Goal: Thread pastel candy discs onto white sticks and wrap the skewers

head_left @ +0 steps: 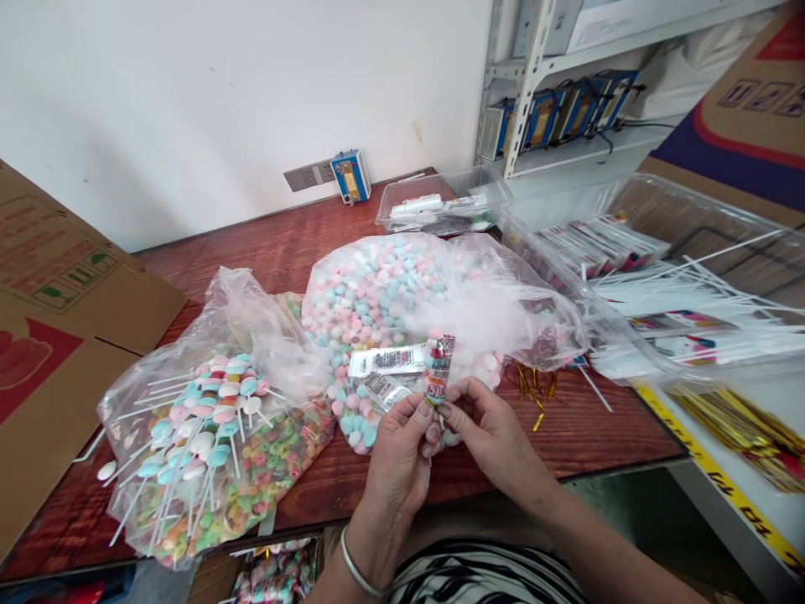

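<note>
We hold a small printed plastic candy wrapper (pixel 438 366) upright above the near edge of the red-brown wooden table (pixel 584 428). Our left hand (pixel 396 457) and right hand (pixel 487 432) both pinch its lower end, each grip narrow around the wrapper. Its print is too small to read. Behind it lies a clear bag of pink, blue and white candies (pixel 377 294), with barcode-like label strips (pixel 386 361) we cannot read. To the left, a clear bag of finished lollipops on white sticks (pixel 201 419). A brown cardboard box (pixel 50 335) with unreadable markings is cut off at the left.
</note>
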`<state>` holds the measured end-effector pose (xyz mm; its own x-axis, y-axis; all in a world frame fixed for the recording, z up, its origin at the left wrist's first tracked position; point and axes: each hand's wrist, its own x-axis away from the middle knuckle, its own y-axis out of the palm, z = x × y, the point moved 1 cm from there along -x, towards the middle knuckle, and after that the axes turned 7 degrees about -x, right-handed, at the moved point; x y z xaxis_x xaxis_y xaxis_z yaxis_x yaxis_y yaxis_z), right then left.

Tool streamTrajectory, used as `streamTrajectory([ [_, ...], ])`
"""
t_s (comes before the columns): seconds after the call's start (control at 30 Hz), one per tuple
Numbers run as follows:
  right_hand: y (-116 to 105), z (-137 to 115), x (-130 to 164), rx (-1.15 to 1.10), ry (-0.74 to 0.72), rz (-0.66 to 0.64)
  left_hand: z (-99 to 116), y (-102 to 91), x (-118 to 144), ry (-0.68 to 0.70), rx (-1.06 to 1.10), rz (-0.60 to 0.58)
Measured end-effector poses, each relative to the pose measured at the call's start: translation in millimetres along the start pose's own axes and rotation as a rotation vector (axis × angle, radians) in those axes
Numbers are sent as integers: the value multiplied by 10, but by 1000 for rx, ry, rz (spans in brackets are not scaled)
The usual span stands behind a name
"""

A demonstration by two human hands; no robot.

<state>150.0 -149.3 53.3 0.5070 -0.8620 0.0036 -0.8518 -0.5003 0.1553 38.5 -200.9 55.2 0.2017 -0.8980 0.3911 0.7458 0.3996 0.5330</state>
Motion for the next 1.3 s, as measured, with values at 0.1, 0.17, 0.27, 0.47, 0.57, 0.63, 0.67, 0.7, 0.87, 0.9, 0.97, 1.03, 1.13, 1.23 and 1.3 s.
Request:
streamTrajectory([
  [0.1, 7, -20, -48, -127, 75, -31, -29, -16, -6, 56, -101, 29],
  [0.17, 8, -22, -68, -141, 84, -32, -39, -52, -10, 121, -248, 45],
  [0.27, 4, -7, -75, -116, 65, -7, -11, -123, -2, 417, -714, 102],
  [0.47, 62, 64, -85, -160, 82, 5, 36, -175, -1, 817, -1224, 272],
  [0.57, 122, 77, -102, -123, 72, 14, 51, -169, -30, 701, -1144, 330],
  [0.63, 162, 62, -109, -58, 39, 20, 72, -159, -42, 661, -1064, 366],
  [0.67, 182, 51, -111, -38, 27, 23, 83, -153, -44, 649, -1023, 384],
  [0.7, 203, 40, -111, -30, 24, 25, 93, -146, -45, 639, -980, 400],
  [0.87, 277, 35, -120, 0, 28, 72, 111, -127, -38, 587, -733, 412],
  [0.9, 281, 42, -125, 21, 16, 80, 107, -129, -37, 566, -700, 404],
  [0.97, 284, 46, -135, 72, -21, 88, 96, -143, -35, 528, -669, 382],
  [1.03, 284, 22, -136, 119, -73, 93, 98, -171, -38, 520, -650, 329],
  [1.13, 295, -62, -123, 106, -78, 17, 174, -239, -36, 551, -546, 173],
  [1.23, 282, -154, -125, 89, -17, -212, 378, -298, 53, 605, -546, -52],
  [1.3, 216, -216, -158, 198, -91, -253, 549, -308, 197, 668, -683, -93],
])
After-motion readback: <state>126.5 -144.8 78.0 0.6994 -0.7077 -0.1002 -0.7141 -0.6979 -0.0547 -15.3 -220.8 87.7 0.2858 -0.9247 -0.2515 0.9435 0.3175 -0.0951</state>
